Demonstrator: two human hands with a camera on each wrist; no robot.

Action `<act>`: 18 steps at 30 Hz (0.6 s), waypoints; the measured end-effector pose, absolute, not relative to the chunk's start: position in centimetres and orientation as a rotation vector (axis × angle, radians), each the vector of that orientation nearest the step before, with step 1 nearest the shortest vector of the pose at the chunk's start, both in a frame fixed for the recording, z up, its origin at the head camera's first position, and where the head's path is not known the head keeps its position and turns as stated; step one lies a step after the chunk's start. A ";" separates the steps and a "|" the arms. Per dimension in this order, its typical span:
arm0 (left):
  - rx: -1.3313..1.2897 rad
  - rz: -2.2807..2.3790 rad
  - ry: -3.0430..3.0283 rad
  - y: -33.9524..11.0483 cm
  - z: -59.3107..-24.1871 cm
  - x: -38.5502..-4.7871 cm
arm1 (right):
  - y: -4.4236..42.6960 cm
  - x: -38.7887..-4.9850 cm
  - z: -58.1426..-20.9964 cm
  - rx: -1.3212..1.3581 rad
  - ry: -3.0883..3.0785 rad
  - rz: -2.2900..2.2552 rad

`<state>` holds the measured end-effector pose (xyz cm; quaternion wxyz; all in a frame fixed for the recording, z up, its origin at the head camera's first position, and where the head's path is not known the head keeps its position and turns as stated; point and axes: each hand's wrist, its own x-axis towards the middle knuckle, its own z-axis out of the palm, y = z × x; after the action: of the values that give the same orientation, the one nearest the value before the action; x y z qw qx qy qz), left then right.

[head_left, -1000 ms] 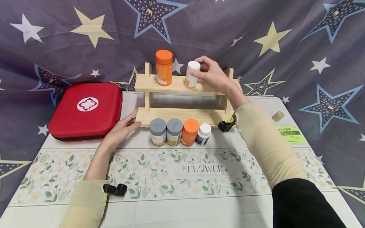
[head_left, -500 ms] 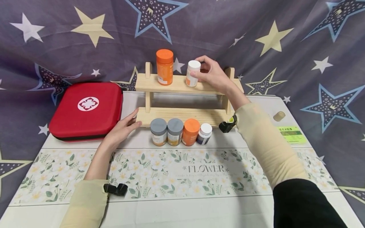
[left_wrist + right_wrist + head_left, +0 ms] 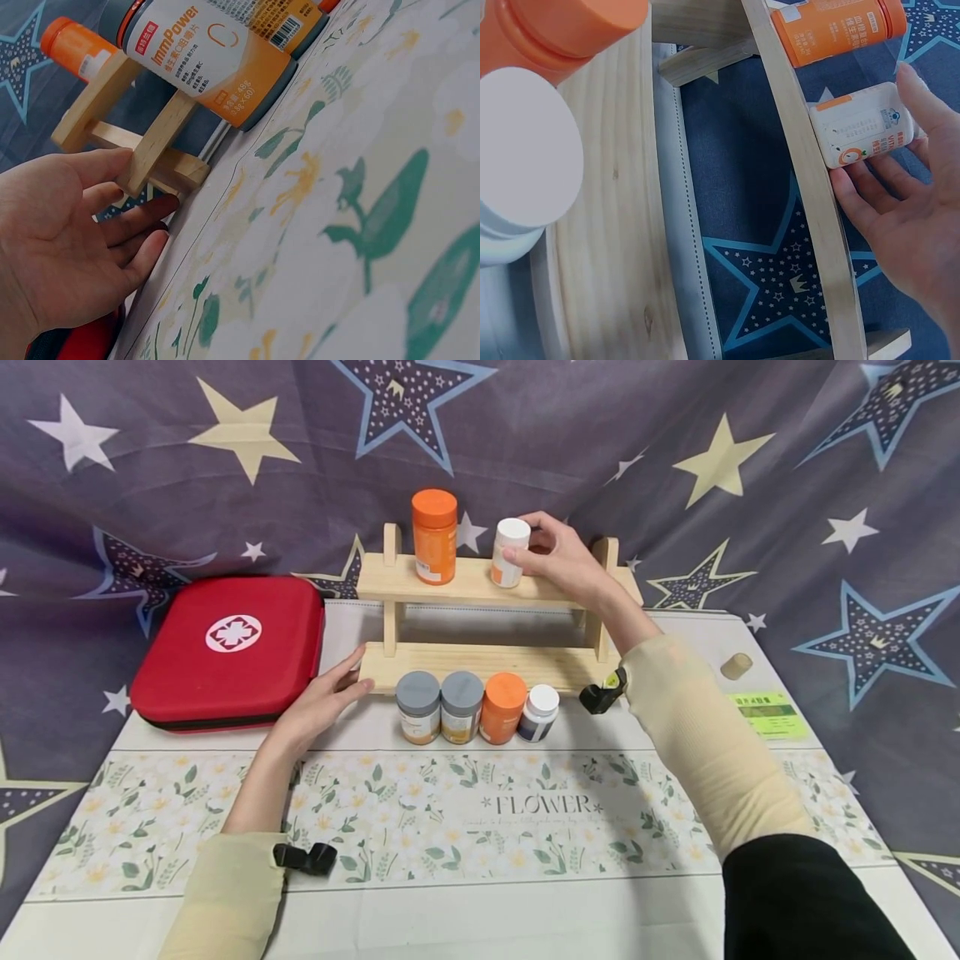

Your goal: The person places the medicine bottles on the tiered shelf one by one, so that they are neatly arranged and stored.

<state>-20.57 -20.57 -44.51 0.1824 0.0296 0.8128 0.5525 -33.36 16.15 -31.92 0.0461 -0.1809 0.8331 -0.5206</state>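
My right hand (image 3: 558, 556) pinches a small white pill bottle (image 3: 507, 568) at the right part of the upper plank. In the right wrist view, the base of this bottle (image 3: 866, 124) is against the plank. A taller orange bottle (image 3: 435, 547) stands upright to its left. My left hand (image 3: 318, 702) holds the left end of the two-tier wooden shelf (image 3: 480, 664); the left wrist view has the plank end (image 3: 154, 146) between thumb and fingers. Before the lower plank stand two grey-lidded bottles (image 3: 418, 706), an orange-lidded bottle (image 3: 502, 708) and a white-lidded dark bottle (image 3: 537, 714).
A red first-aid case (image 3: 232, 652) lies left of the shelf. To the right are a small brownish cylinder (image 3: 737, 666) and a green printed card (image 3: 768, 716). The table (image 3: 420, 918) bears a floral runner, and a star-patterned cloth hangs behind.
The view has shifted very slightly. My right hand keeps the white pill bottle at nearly the same spot on the upper plank, and my left hand stays at the shelf end.
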 end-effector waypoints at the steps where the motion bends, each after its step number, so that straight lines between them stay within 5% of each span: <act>1: 0.084 1.559 2.293 -20.6 -44.5 -20.6 | 16.2 -33.3 -31.9 -0.558 2.549 -1.579; 18: 0.076 1.568 2.295 -20.6 -44.5 -20.4 | 17.0 -31.8 -32.3 -0.482 2.431 -1.758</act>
<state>-20.45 -20.57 -44.45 0.1798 0.0268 0.8119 0.5547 -31.83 17.03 -32.30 0.0517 -0.1583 0.7991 -0.5777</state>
